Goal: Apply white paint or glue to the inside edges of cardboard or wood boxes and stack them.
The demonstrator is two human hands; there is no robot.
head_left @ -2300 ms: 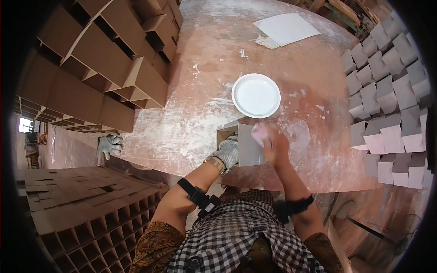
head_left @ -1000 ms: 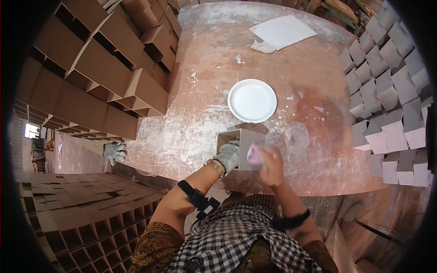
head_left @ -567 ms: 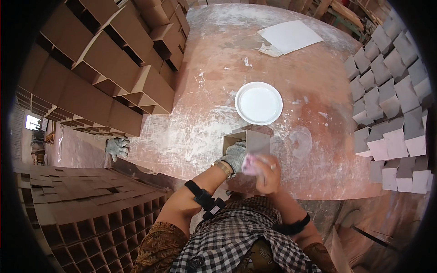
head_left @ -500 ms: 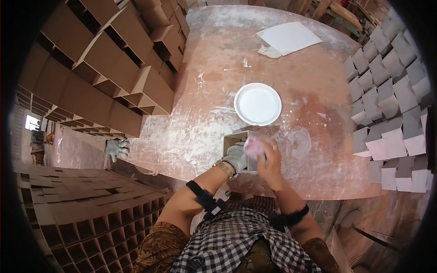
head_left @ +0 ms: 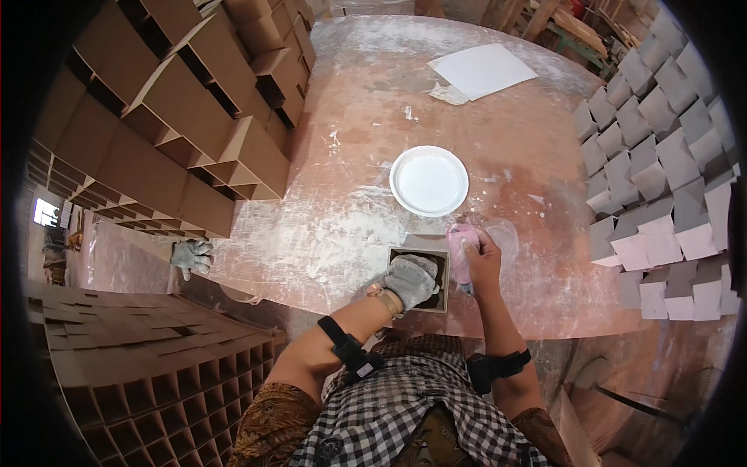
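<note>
Turned mouth-up since, our box (head_left: pixel 446 286) surrounds our left hand (head_left: pixel 412 282), fingers hidden; right hand (head_left: pixel 485 263) grips pink cloth (head_left: pixel 461 251) above smeared table (head_left: pixel 350 179).

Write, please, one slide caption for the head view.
Gloved left hand at the mouth of an open box, bare right hand holding a pink wad beside it, white dish beyond on the worktable.

Matt board box (head_left: pixel 445 289), rumpled cloth (head_left: pixel 461 253)
</note>
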